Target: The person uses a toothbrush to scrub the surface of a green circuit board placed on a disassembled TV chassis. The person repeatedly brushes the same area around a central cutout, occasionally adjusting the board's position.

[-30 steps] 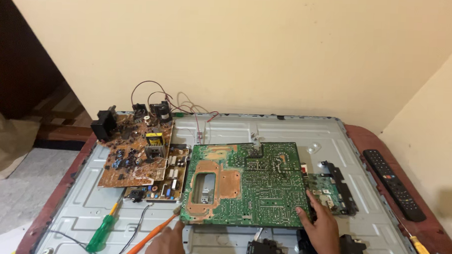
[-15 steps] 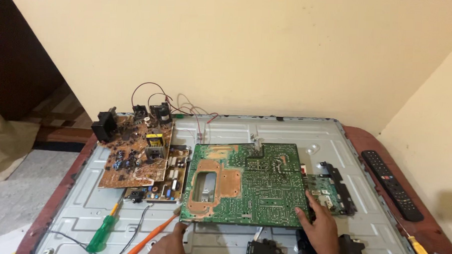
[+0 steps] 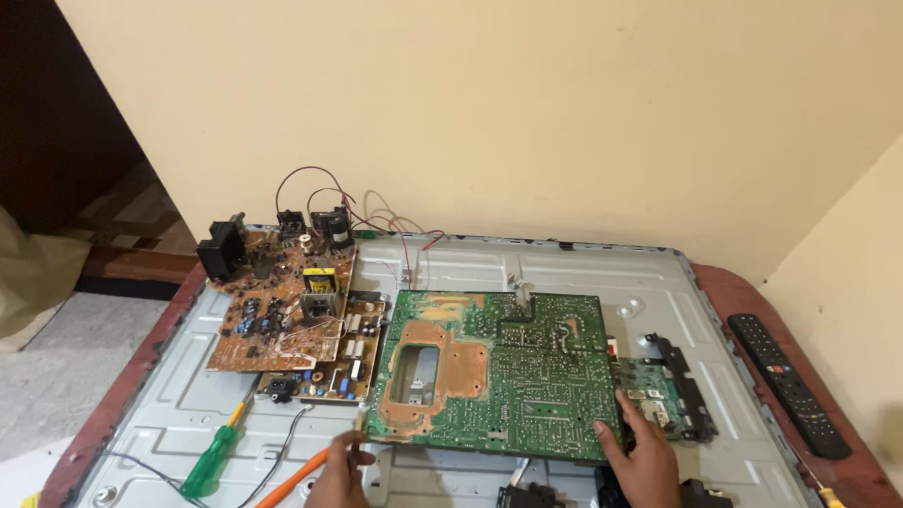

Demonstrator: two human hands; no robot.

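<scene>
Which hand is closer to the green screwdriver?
Left. The left hand is just right of the green screwdriver; the right hand is far off, across the green circuit board.

A large circuit board lies at the middle of the metal back panel, which rests on the table. To its left sits a second board, overlapping a smaller one (partly tucked beneath). A small board lies right. Two screwdrivers lie front-left; a remote control lies far right.
</scene>
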